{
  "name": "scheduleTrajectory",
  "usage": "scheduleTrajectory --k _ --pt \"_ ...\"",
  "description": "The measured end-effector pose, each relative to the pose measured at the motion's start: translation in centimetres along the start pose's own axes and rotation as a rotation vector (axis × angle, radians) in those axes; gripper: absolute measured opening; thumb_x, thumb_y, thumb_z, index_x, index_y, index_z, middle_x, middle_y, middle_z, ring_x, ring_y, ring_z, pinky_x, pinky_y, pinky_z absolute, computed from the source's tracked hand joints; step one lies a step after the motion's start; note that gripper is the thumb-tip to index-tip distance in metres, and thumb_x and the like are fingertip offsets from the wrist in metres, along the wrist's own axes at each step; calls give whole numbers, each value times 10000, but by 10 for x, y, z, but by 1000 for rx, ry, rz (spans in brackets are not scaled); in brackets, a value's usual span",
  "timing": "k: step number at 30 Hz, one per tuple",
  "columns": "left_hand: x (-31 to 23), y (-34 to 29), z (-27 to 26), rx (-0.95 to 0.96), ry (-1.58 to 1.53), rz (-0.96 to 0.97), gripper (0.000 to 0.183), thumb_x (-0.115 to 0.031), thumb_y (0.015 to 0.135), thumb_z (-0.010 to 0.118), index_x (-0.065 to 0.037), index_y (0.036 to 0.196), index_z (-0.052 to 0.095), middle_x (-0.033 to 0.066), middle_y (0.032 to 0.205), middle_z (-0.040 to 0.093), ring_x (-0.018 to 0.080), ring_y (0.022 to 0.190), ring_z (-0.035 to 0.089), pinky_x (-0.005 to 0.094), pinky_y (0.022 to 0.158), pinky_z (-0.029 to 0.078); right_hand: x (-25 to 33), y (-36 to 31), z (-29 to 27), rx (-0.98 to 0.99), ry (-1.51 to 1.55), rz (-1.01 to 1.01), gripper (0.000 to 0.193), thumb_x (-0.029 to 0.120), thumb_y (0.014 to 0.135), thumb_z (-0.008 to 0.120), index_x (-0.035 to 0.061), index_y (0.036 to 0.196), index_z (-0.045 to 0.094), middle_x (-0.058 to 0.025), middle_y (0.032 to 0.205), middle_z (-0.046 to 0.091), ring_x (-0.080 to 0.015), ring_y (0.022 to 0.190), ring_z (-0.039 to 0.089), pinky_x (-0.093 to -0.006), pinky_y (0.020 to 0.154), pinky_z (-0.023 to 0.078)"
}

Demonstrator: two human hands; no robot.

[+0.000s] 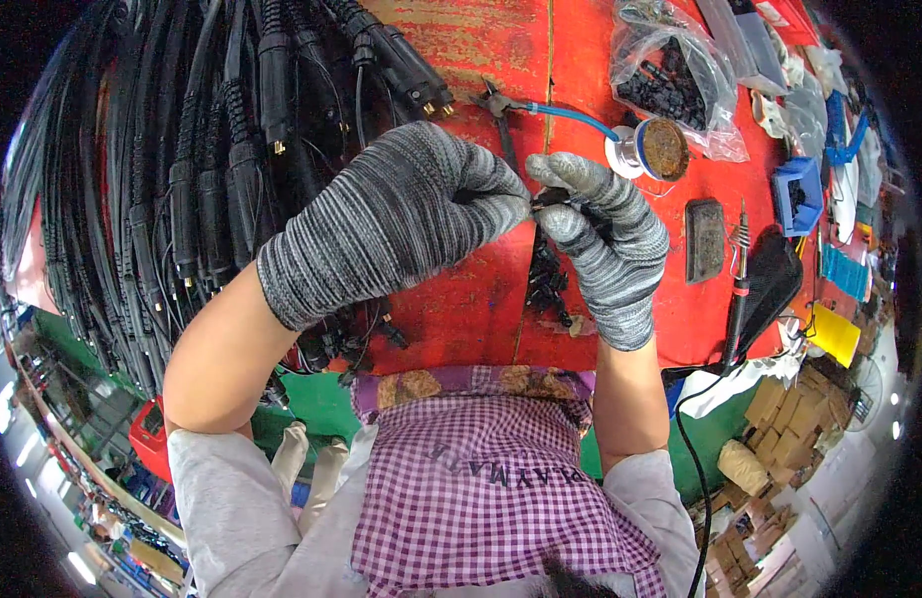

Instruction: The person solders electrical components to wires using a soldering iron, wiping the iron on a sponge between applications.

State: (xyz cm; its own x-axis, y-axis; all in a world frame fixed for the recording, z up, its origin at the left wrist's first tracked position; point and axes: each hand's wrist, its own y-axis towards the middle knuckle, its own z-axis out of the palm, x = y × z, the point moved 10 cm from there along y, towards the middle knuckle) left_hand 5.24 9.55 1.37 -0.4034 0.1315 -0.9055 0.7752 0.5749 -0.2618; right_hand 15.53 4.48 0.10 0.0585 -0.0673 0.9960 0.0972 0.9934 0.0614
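Observation:
Both my hands wear grey-and-black striped knit gloves and meet above the red table. My right hand [615,244] pinches a small black part [555,197] between thumb and fingers; its exact kind is too small to tell. Against that part, my left hand [401,214] is closed in a pinch, and its fingertips hide whatever they grip. Just below the fingers lies a heap of small black fittings [548,281]. On the far side, a pair of cutting pliers [499,105] rests with its jaws away from me.
Thick black cables with connector ends [232,159] cover the left side. To the right are a solder wire spool [662,149], a bag of black parts [670,90], a dark rectangular block [705,240], a soldering iron [740,284] and a blue bin [798,196].

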Motion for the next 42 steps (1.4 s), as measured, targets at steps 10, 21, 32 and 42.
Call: scheduleTrajectory --k 10,21,32,42 --pt "6 2 7 16 -18 -82 182 -106 767 597 7 909 622 93 758 647 96 684 579 252 662 475 -2 -3 -4 13 78 36 349 -29 791 550 -3 1132 481 -103 1077 572 -169 997 544 -288 860 436" --pt "7 6 8 28 -130 -75 201 -92 770 585 21 933 616 87 751 644 102 679 574 246 647 472 1 -3 -8 -40 19 30 301 -54 789 535 -13 1087 514 -106 1036 590 -171 978 556 -291 849 447" --pt "9 6 6 5 -83 -53 211 -117 768 605 4 939 621 106 773 649 108 681 584 255 650 475 1 -2 -4 -32 53 26 316 -65 796 517 -15 1107 496 -113 1074 569 -184 1012 541 -299 870 438" --pt "9 10 8 -8 -107 -61 194 -121 778 593 5 923 622 91 759 645 117 682 583 263 652 472 5 -1 -4 12 -8 -4 399 -64 789 521 3 1174 441 -106 1158 510 -185 1074 496 -297 907 406"
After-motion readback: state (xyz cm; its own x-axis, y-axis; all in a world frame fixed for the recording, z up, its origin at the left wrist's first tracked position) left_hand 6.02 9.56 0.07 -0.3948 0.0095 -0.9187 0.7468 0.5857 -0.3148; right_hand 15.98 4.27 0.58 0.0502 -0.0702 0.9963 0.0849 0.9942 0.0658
